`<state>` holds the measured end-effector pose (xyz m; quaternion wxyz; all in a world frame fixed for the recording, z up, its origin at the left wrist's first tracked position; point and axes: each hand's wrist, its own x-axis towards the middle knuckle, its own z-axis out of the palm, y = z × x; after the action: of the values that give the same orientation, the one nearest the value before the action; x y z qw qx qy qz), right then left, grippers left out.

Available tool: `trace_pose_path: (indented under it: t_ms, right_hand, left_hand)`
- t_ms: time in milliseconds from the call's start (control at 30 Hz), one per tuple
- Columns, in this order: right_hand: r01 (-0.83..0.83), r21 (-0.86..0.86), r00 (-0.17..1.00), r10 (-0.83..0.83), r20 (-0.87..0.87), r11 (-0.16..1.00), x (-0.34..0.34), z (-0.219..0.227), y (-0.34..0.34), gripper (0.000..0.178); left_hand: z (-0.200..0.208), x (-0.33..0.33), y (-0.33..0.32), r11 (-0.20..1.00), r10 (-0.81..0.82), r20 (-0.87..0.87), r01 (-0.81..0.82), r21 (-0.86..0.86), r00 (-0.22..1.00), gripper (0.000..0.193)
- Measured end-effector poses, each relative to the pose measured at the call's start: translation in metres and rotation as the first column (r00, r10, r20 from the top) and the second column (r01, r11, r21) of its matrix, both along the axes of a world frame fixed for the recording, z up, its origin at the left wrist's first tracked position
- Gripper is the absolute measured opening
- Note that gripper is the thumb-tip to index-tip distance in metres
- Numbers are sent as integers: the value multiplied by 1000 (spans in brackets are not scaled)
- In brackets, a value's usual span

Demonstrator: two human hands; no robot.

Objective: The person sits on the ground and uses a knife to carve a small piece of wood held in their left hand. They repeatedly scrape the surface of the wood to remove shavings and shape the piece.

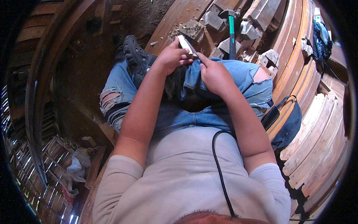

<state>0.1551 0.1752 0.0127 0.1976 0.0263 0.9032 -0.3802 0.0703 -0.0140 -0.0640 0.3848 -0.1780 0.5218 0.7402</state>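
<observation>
Above my lap, my left hand [172,58] is closed around a small pale piece of wood [184,43], its thumb and fingers on either side. My right hand [215,74] is closed too, its index finger stretched toward the pale piece. A narrow grey blade [192,49], apparently a knife's, runs along the right side of the piece to my right fingertips; its handle is hidden in the hand. Beyond my right knee, a hammer [231,33] with a green and black handle stands head-up among grey chunks.
Grey blocks [214,19] and chips lie on brown boards [167,28] ahead. Long curved-looking planks [291,56] run along the right, with a dark blue bag [291,123] and pale boards [317,138]. A black cable [216,160] crosses my shirt. Plastic bags [76,164] lie at lower left.
</observation>
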Motion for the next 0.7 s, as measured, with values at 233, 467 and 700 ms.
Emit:
trace_pose_path:
  t_ms: [233,467,700]
  right_hand:
    - [-36,73,998,32,56,997,32,32,11,46]
    - [-42,156,993,23,119,987,12,25,-6,46]
    - [-31,99,998,27,48,995,-7,7,-10,48]
  left_hand:
    - [-6,-2,-3,998,-2,6,2,58,1000,96]
    - [-5,-3,-3,999,-5,17,4,52,1000,97]
    - [-2,-3,0,1000,-10,3,10,12,1000,79]
